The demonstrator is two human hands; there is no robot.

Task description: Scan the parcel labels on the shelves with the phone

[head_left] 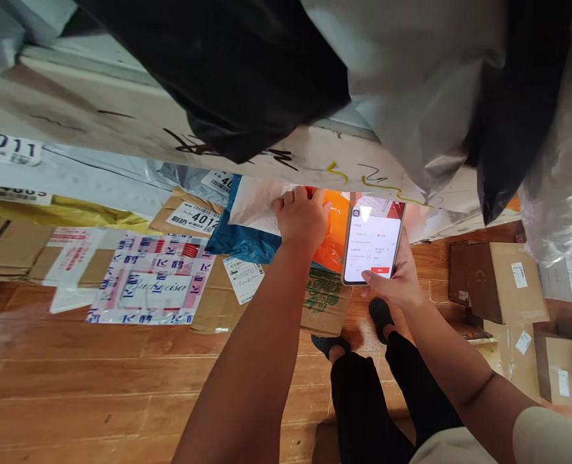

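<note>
My right hand [396, 277] holds a smartphone [373, 241] upright, its thumb over the lower edge of the lit screen. The screen shows a form with a red button. My left hand [302, 216] reaches in under the shelf edge, its fingers curled onto an orange mailer bag [338, 225]. A white mailer bag [251, 205] lies just left of that hand, on top of a blue mailer bag [237, 241]. The ends of my left fingers are partly hidden among the bags.
Above, a shelf board [135, 122] carries a black bag [247, 84] and a grey bag [406, 84] that hang over its edge. To the left lie labelled parcels and a Budweiser-printed box [155, 280]. Cardboard boxes [501, 280] stand on the wooden floor [97, 386] at right.
</note>
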